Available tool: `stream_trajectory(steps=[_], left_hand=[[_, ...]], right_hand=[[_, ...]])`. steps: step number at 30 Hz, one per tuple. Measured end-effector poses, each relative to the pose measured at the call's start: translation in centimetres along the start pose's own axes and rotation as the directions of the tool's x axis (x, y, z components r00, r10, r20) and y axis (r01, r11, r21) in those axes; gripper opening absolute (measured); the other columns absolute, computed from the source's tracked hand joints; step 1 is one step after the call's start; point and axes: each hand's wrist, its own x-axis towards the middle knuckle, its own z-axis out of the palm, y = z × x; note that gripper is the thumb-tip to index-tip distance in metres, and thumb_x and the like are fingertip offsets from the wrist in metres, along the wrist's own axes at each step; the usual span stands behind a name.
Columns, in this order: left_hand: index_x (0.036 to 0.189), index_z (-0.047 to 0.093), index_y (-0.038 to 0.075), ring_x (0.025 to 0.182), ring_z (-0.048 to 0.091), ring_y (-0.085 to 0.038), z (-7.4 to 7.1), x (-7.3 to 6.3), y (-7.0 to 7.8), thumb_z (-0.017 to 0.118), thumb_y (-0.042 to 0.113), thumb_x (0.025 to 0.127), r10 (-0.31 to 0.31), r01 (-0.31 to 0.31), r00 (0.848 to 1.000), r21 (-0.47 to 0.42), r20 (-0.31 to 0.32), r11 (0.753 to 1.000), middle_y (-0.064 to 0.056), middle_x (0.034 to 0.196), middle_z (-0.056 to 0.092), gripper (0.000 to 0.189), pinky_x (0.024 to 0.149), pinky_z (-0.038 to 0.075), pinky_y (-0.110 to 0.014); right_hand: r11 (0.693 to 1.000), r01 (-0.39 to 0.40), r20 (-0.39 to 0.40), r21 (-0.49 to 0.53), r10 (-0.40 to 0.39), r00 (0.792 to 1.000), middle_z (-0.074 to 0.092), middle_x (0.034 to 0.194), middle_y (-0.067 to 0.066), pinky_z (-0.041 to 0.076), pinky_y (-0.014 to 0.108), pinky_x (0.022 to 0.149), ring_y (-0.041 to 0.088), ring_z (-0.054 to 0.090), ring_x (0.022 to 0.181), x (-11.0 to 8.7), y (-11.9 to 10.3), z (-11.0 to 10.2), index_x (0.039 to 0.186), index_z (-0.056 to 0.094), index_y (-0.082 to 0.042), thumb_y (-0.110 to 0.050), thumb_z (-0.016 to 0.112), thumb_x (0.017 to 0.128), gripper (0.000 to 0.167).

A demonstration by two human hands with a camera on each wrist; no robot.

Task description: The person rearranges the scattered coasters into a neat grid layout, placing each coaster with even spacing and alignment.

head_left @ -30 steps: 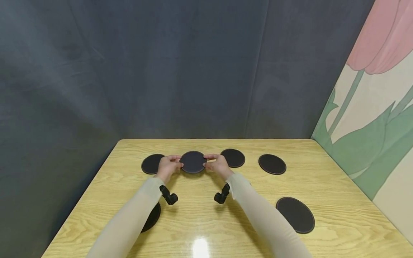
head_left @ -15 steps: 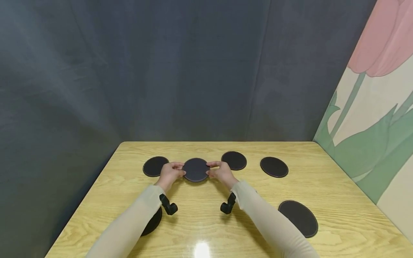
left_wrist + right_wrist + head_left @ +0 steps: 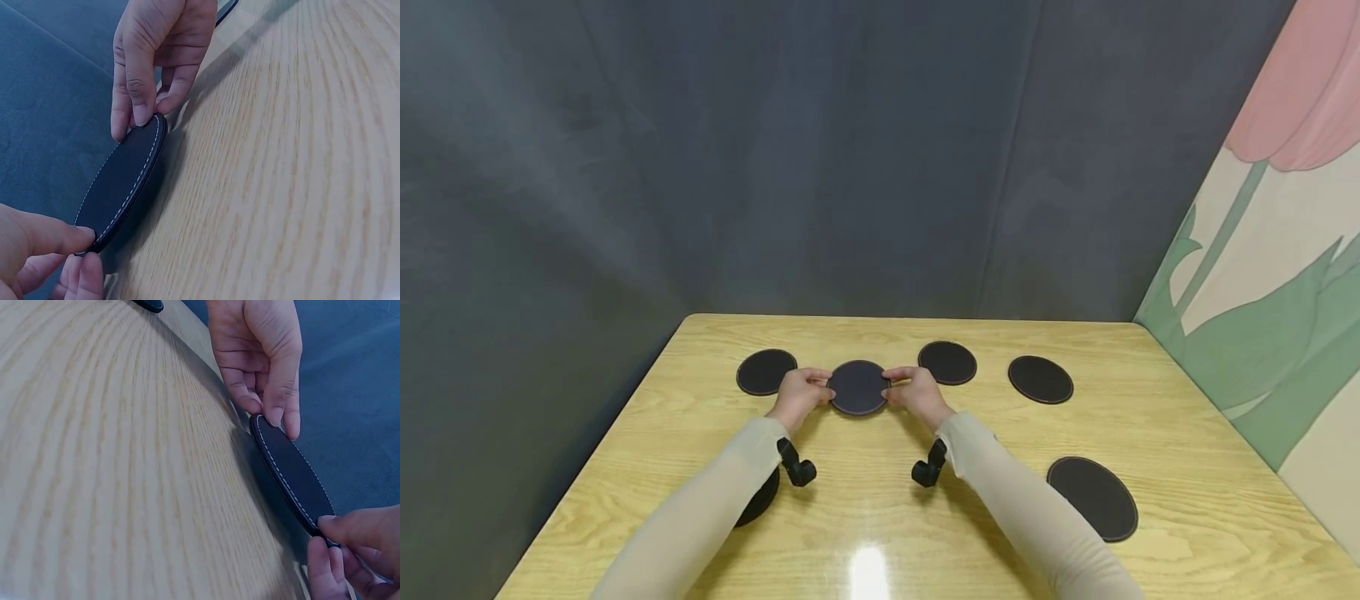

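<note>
A round black coaster (image 3: 859, 388) with pale stitching along its edge is held between both hands above the wooden table. My left hand (image 3: 800, 397) pinches its left edge, thumb on the upper face and fingers at the rim and below. On the opposite edge my right hand (image 3: 919, 393) grips in the same way. The left wrist view shows this coaster (image 3: 122, 175) tilted, its shadow falling on the wood. In the right wrist view, the right hand's thumb (image 3: 353, 526) lies on the coaster's stitched border.
Similar coasters lie around: one back left (image 3: 766, 372), one behind the right hand (image 3: 947, 362), one farther right (image 3: 1041, 379), one front right (image 3: 1093, 498). Another coaster (image 3: 762, 498) is partly hidden by the left sleeve. A dark curtain (image 3: 850, 167) hangs behind the table (image 3: 865, 475).
Both hands have drawn the held coaster slightly toward the front of the table and a little right, keeping their pinch. The other coasters keep their places; the head view has shifted a little.
</note>
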Motion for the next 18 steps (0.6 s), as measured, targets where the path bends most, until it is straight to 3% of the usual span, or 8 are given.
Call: stream_trajectory(steps=[10, 18], left_hand=[[0.119, 0.067, 0.002, 0.083, 0.063, -0.019, 0.15, 0.39, -0.11, 0.069, -0.006, 0.082, -0.028, 0.028, 1.000, 0.062, -0.004, 0.998, -0.018, 0.116, 0.061, 0.037, 0.066, 0.052, -0.026], [0.115, 0.068, 0.001, 0.088, 0.066, -0.022, 0.15, 0.79, -0.28, 0.069, -0.008, 0.081, -0.045, 0.046, 0.999, 0.066, -0.019, 0.997, -0.019, 0.115, 0.065, 0.035, 0.068, 0.054, -0.026]], right_hand=[[1.000, -0.011, -0.005, -0.020, 0.011, 1.000, 0.059, 0.112, 0.019, 0.058, 0.027, 0.072, 0.016, 0.061, 0.080, 0.40, 0.01, 0.42, 0.115, 0.067, 0.004, 0.011, 0.070, 0.080, 0.035], [1.000, -0.022, -0.004, -0.012, 0.021, 1.000, 0.058, 0.109, 0.020, 0.058, 0.027, 0.071, 0.016, 0.062, 0.077, 0.66, 0.13, 0.79, 0.115, 0.066, 0.006, 0.012, 0.068, 0.080, 0.035]])
